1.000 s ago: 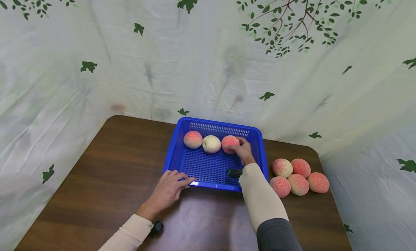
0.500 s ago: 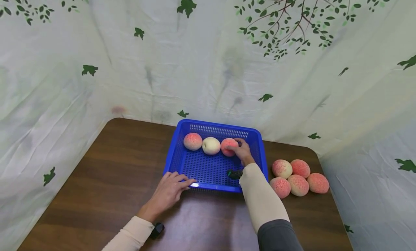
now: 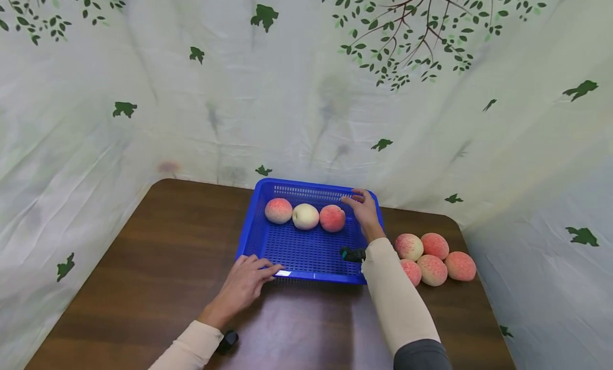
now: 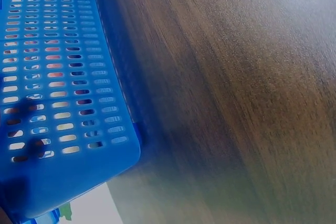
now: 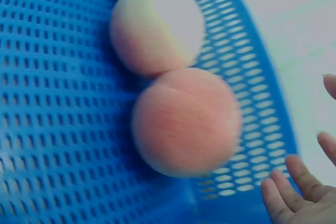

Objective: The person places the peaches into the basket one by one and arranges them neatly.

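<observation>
Head view: right hand (image 3: 365, 213) hovers empty, fingers spread, beside the peach (image 3: 332, 218); left hand (image 3: 244, 285) rests flat on the basket (image 3: 306, 253) rim.

1. It looked like a staged recording corner, not a lived-in room.
2. A wrinkled white sheet (image 3: 287, 109) printed with green leaves and branches hung beyond both hands and to either side.
3. A brown wooden table (image 3: 158, 242) lay under them.

Counter and backdrop

A dark wooden counter (image 3: 158, 253) carries five pink peaches (image 3: 433, 258) clustered at its right side; behind hangs a pale cloth backdrop (image 3: 239, 93) printed with green leaves.
</observation>
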A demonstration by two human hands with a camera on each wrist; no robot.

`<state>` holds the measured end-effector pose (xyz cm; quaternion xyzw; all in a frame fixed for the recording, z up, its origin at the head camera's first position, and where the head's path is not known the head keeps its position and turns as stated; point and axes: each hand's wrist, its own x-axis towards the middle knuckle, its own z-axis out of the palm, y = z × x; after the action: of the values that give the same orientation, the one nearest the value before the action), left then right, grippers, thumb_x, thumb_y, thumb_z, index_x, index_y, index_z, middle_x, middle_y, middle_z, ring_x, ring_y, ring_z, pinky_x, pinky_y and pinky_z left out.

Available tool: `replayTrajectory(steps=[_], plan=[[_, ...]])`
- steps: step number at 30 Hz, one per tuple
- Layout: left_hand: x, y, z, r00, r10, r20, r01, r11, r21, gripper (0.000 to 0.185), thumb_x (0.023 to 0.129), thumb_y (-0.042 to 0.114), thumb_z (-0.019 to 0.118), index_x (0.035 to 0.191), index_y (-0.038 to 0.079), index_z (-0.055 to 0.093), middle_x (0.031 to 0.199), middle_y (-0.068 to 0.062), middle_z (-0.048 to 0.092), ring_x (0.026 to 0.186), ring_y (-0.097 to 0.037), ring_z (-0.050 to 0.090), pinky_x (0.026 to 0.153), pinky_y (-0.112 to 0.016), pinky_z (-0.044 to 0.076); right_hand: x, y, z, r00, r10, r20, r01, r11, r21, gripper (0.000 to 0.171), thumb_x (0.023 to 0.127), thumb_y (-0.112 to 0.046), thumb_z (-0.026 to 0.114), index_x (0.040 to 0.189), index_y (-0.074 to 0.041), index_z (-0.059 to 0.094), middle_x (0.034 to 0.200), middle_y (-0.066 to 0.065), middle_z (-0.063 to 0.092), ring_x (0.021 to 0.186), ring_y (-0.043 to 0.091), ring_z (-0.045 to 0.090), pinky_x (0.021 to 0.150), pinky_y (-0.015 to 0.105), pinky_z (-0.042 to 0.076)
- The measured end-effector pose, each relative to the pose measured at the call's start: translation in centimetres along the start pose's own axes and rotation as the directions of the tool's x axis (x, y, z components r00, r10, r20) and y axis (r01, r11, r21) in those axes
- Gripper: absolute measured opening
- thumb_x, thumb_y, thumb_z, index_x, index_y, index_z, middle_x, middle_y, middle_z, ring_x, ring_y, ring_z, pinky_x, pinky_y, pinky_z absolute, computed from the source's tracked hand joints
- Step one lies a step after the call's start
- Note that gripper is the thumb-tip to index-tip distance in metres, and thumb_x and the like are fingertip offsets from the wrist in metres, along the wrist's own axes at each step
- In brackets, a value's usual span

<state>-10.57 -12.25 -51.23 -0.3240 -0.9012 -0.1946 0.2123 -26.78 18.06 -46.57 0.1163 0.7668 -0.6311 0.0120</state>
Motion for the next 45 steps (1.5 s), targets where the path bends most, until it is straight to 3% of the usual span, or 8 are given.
replayTrajectory(steps=[11,23,29,31,32,36,41,45], plan=[[0.1,-0.1,0.1,1.000,0.010,-0.025,-0.010,1.000,-0.002,0.027,0.079,0.016,0.073,0.106,0.021,0.076,0.088,0.006,0.068,0.074,-0.015,0.053,0.070,-0.032,0.037,-2.0,-0.5,-6.2,0.987,-0.062,-0.147,0.099,0.960,0.261,0.039,0.092,-0.008,0.063,0.128,-0.001,0.050,0.126,0.017,0.053,0.106,0.021,0.057,0.099,0.041,0.044],[-0.2,-0.2,0.2,1.000,-0.002,-0.019,0.002,1.000,0.001,0.028,0.078,0.014,0.075,0.106,0.020,0.076,0.089,0.007,0.068,0.075,-0.014,0.054,0.069,-0.032,0.037,-4.2,2.8,-13.8,0.926,-0.146,-0.347,0.233,0.947,0.223,0.031,0.088,-0.010,0.070,0.117,-0.011,0.058,0.109,-0.002,0.059,0.103,0.011,0.056,0.084,0.018,0.047],[0.1,-0.2,0.6,0.999,0.023,-0.031,-0.023,1.000,-0.002,0.029,0.078,0.015,0.075,0.106,0.021,0.076,0.089,0.007,0.068,0.074,-0.014,0.053,0.069,-0.032,0.036,-5.1,4.5,-17.6,0.875,-0.129,-0.466,0.263,0.935,0.236,0.043,0.085,-0.013,0.073,0.125,-0.006,0.056,0.117,0.004,0.058,0.105,0.011,0.053,0.085,0.016,0.045],[0.2,-0.3,0.7,0.999,0.030,-0.036,-0.030,1.000,0.000,0.029,0.078,0.015,0.075,0.106,0.021,0.076,0.088,0.007,0.068,0.074,-0.014,0.052,0.069,-0.031,0.036,-5.4,5.0,-18.6,0.852,-0.125,-0.508,0.298,0.915,0.274,0.040,0.084,-0.011,0.074,0.121,-0.006,0.058,0.115,0.005,0.059,0.103,0.012,0.054,0.083,0.017,0.045],[0.2,-0.3,0.7,0.999,0.031,-0.038,-0.031,1.000,-0.002,0.028,0.078,0.016,0.075,0.106,0.021,0.076,0.088,0.007,0.067,0.073,-0.014,0.052,0.068,-0.031,0.036,-5.3,5.8,-19.3,0.847,-0.134,-0.515,0.347,0.872,0.344,0.039,0.082,-0.007,0.076,0.118,-0.005,0.060,0.112,0.005,0.061,0.101,0.012,0.055,0.082,0.018,0.047],[0.2,-0.2,0.6,0.999,0.020,-0.035,-0.021,1.000,-0.007,0.028,0.079,0.016,0.074,0.107,0.022,0.075,0.088,0.007,0.067,0.074,-0.014,0.052,0.069,-0.031,0.035,-6.1,6.8,-20.8,0.779,-0.160,-0.607,0.415,0.856,0.307,0.036,0.079,-0.004,0.077,0.111,-0.007,0.061,0.106,0.003,0.059,0.099,0.012,0.054,0.083,0.019,0.044],[0.4,-0.2,0.4,1.000,0.004,-0.017,-0.005,1.000,-0.011,0.026,0.081,0.017,0.073,0.106,0.022,0.076,0.089,0.007,0.068,0.077,-0.015,0.055,0.070,-0.032,0.037,-7.5,7.5,-22.2,0.684,-0.120,-0.719,0.295,0.947,0.123,0.042,0.080,-0.012,0.078,0.118,-0.011,0.059,0.112,-0.007,0.053,0.109,0.008,0.043,0.095,0.024,0.028],[0.4,-0.2,0.3,1.000,-0.003,-0.005,0.003,1.000,-0.012,0.027,0.079,0.015,0.075,0.106,0.021,0.076,0.089,0.007,0.069,0.077,-0.015,0.055,0.069,-0.032,0.037,-8.0,8.9,-23.3,0.665,-0.040,-0.746,0.189,0.975,0.116,0.052,0.080,-0.015,0.079,0.127,-0.016,0.056,0.123,-0.009,0.046,0.121,0.010,0.033,0.104,0.026,0.022]])
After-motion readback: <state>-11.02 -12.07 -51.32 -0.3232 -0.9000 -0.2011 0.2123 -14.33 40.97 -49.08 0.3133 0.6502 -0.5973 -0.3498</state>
